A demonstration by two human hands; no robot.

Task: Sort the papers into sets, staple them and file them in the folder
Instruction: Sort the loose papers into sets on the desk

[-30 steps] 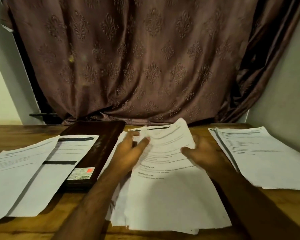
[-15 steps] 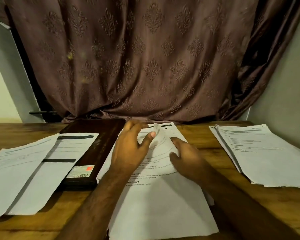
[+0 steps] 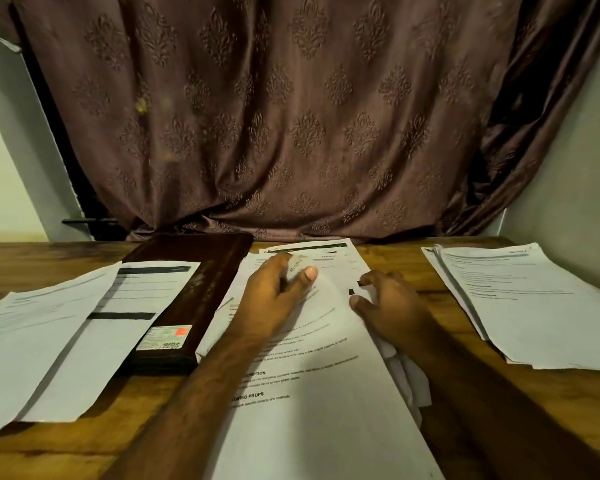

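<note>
Flanking two hands (image 3: 274,292) (image 3: 392,303), three paper piles (image 3: 312,393) (image 3: 49,341) (image 3: 534,306), one folder (image 3: 201,271).

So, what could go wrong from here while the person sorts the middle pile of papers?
1. The left hand pinches a curled corner of the top sheet; a pull may crease or tear it.
2. Sheets under the middle pile stick out crooked at its right edge, so sets may get mixed.
3. Two papers overlap the dark folder; opening it could push them off.
</note>
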